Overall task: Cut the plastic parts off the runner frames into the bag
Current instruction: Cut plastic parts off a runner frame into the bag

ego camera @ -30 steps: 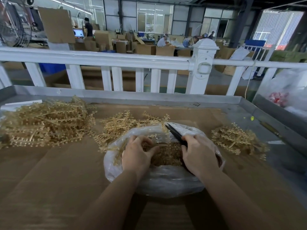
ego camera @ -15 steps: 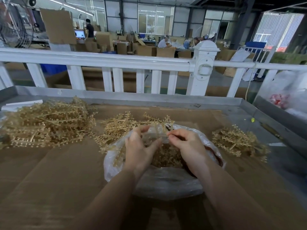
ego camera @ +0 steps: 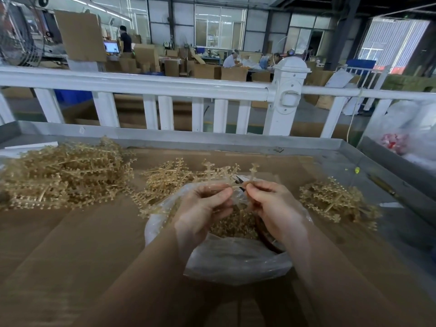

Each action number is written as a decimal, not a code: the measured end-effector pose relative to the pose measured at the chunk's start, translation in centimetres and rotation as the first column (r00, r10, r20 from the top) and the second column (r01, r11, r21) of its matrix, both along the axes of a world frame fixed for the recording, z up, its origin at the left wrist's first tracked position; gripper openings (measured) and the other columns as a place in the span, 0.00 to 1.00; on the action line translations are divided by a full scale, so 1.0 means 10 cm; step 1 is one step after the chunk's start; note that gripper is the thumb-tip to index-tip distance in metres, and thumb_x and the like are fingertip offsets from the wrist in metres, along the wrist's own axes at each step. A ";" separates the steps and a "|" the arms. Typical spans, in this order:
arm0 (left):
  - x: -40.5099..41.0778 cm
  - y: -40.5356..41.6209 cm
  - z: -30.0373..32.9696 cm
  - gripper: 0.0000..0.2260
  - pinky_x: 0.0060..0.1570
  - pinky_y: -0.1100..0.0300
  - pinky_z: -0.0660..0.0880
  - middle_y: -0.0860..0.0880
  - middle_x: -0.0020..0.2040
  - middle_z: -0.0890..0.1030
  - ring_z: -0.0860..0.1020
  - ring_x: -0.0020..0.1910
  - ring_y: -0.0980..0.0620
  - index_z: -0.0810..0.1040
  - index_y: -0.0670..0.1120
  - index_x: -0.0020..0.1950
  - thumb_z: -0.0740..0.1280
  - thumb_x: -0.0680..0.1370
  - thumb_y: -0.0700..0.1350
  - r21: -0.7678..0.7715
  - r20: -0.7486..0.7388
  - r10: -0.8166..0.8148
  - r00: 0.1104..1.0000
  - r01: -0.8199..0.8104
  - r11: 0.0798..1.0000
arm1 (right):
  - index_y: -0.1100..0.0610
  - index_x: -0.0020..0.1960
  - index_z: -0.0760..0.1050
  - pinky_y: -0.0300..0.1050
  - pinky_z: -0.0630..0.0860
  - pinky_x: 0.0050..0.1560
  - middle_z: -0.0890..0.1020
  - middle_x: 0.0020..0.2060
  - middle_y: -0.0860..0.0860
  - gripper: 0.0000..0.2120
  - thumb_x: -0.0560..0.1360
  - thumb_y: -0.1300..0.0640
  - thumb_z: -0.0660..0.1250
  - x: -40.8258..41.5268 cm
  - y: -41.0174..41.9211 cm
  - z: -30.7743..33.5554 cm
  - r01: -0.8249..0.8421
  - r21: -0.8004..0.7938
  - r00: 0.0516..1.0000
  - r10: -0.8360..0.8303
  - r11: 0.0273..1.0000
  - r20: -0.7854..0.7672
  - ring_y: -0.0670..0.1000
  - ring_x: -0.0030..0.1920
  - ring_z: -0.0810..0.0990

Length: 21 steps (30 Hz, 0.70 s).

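Where your forearms reach in, the work surface is brown cardboard sheeting [ego camera: 70, 244] laid in a grey metal tray table [ego camera: 212, 140] with a raised rim.

Item: clear plastic bag [ego camera: 236, 260], centre of the cardboard, mouth open, holding loose tan plastic parts [ego camera: 236, 227].

Item: one tan runner frame [ego camera: 212, 175], held above the bag mouth. Your left hand [ego camera: 203, 208] pinches it between curled fingers and thumb; your right hand [ego camera: 271, 204] pinches its other end with curled fingers, and also grips a dark cutter [ego camera: 239, 182], whose tip shows just behind the frame and whose handle passes under the palm.

Item: large heap of runner frames [ego camera: 63, 173], far left. Smaller heap [ego camera: 165, 180], just behind the bag, touching its left edge. Third heap [ego camera: 335, 201], to the right, apart from the bag.

Item: small yellow object [ego camera: 357, 170] on the bare metal, far right; its kind is not clear.

Item: white railing [ego camera: 165, 86] with a capped post [ego camera: 287, 95], directly behind the table.

Room: a factory hall with stacked cardboard boxes [ego camera: 146, 57], a lit monitor [ego camera: 111, 47], a fan [ego camera: 16, 38] at far left, large windows, and people at benches in the distance. Another clear bag with red contents [ego camera: 394, 142] sits at the right edge.

Writing: none can be read at this size.
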<state>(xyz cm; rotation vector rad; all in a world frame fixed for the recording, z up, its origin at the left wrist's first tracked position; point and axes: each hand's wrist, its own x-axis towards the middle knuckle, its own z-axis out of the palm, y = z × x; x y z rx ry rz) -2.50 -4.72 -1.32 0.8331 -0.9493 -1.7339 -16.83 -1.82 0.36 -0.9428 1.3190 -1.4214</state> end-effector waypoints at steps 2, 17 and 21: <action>-0.02 -0.01 -0.04 0.08 0.29 0.65 0.77 0.47 0.32 0.80 0.80 0.29 0.56 0.78 0.38 0.48 0.70 0.71 0.34 0.040 0.009 0.037 0.999 -0.038 0.998 | 0.56 0.44 0.81 0.37 0.72 0.40 0.81 0.31 0.45 0.07 0.77 0.63 0.65 -0.02 0.01 -0.02 0.002 -0.003 0.989 -0.003 1.000 -0.148 0.45 0.34 0.78; 0.01 -0.05 -0.21 0.06 0.31 0.61 0.80 0.44 0.38 0.84 0.82 0.32 0.52 0.74 0.44 0.47 0.66 0.76 0.34 0.131 -0.062 0.142 0.988 -0.133 0.982 | 0.51 0.66 0.62 0.51 0.67 0.62 0.72 0.63 0.57 0.19 0.78 0.46 0.60 -0.25 0.16 -0.24 0.285 0.153 0.016 0.155 0.946 -0.988 0.58 0.64 0.69; 0.02 -0.07 -0.24 0.09 0.31 0.61 0.80 0.44 0.41 0.85 0.83 0.34 0.52 0.75 0.42 0.52 0.67 0.74 0.33 0.127 -0.077 0.131 0.988 -0.120 0.985 | 0.53 0.67 0.62 0.50 0.67 0.62 0.73 0.63 0.58 0.19 0.79 0.47 0.58 -0.25 0.15 -0.24 0.273 0.140 -0.076 0.166 0.952 -0.983 0.58 0.64 0.70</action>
